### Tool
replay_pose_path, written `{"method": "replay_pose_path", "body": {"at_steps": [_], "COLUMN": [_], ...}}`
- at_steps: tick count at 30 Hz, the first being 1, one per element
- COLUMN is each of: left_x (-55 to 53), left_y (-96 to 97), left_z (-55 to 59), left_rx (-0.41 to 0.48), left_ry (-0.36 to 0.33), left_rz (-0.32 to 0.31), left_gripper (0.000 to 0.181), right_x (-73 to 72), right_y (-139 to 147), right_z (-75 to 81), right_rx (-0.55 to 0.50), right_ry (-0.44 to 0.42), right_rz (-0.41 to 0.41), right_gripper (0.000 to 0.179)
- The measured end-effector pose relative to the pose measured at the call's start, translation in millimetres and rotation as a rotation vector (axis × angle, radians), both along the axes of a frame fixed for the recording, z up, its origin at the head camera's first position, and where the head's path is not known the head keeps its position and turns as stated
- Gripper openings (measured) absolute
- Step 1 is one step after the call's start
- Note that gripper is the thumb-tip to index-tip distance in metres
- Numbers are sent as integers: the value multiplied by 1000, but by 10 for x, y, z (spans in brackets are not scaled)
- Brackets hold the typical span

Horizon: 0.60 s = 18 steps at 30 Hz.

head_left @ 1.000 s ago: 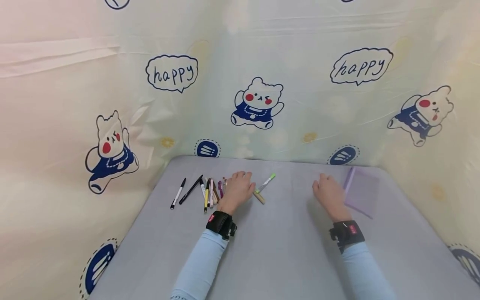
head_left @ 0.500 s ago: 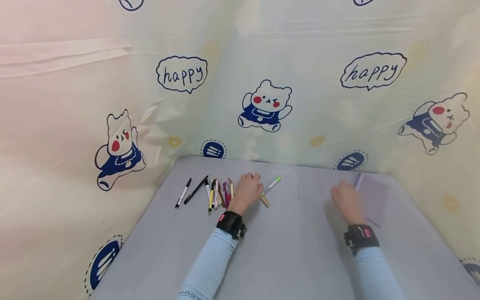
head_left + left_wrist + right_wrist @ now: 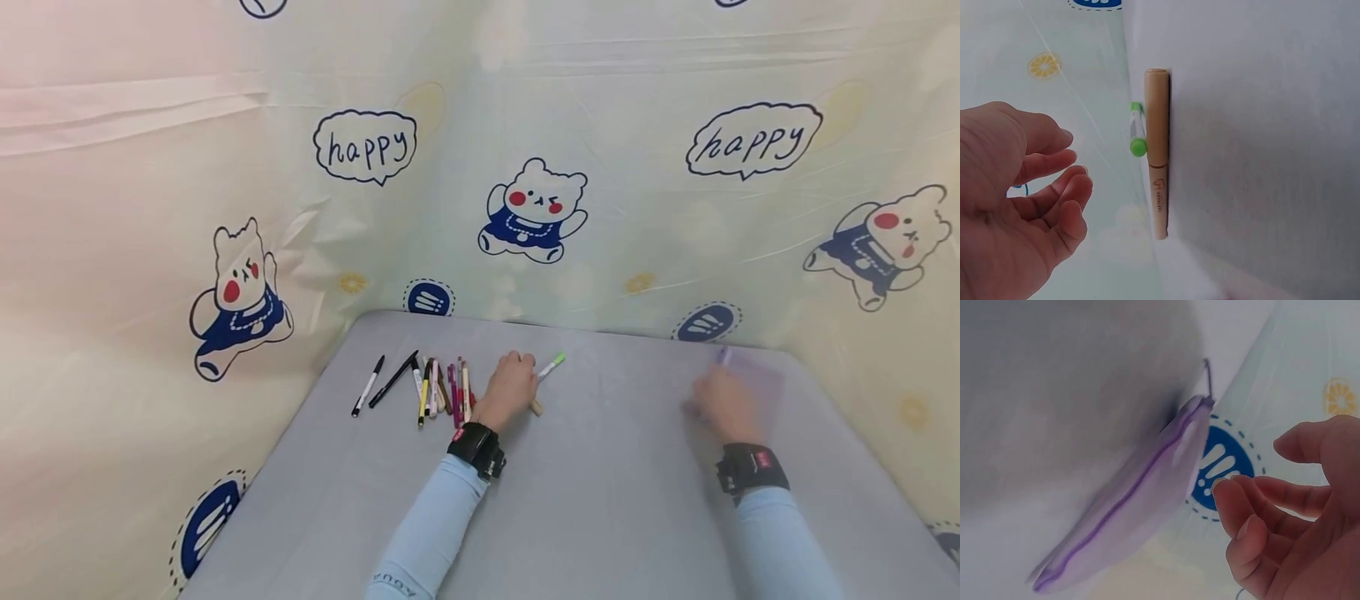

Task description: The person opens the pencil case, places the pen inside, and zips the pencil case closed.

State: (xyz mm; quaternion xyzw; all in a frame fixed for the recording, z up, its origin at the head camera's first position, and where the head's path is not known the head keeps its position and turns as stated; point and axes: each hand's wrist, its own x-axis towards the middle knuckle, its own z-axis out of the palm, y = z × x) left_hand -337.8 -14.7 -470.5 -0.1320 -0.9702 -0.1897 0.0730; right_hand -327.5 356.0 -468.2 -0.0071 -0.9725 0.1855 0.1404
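In the head view my left hand (image 3: 512,387) hovers at the tan marker (image 3: 536,407) and the green-capped pen (image 3: 553,364). The left wrist view shows its fingers loosely bent with nothing between them, beside the capped tan marker (image 3: 1158,125), which lies against the green and white pen (image 3: 1138,128). My right hand (image 3: 727,404), blurred in the head view, overlaps a purple see-through pouch (image 3: 761,375). From the right wrist, the pouch (image 3: 1141,500) shows a dark purple zip and a pull strip at one end. The right fingers (image 3: 1238,506) are relaxed, holding nothing.
Left of my left hand lies a group of several pens and markers (image 3: 424,396). A black pen (image 3: 393,379) and a white pen with black ends (image 3: 367,387) lie further left. A printed curtain (image 3: 600,100) rises behind the grey table (image 3: 600,500).
My right hand has moved right, over to the pouch. My left hand has shifted slightly right, now covering more of the tan marker and the green-capped pen. The head view has turned a little left.
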Motion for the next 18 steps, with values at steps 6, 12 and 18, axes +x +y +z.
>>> {"method": "replay_pose_path", "body": {"at_steps": [6,12,18], "left_x": [-20,-24,-33], "left_y": [41,104,146], "left_z": [3,-23,-82], "left_rx": [-4,-26,-47], "left_ry": [9,-8,-26], "left_rz": [-7,5,31], "left_gripper": [24,19,15], "right_x": [-97,-189,-251], "right_y": [183,422,516], "right_z": [-25,-200,-292], "right_rx": [155,85,60], "right_ry": [181,70,-79], "right_rz": [-32,-93,-150], "right_gripper": [35,56,41]}}
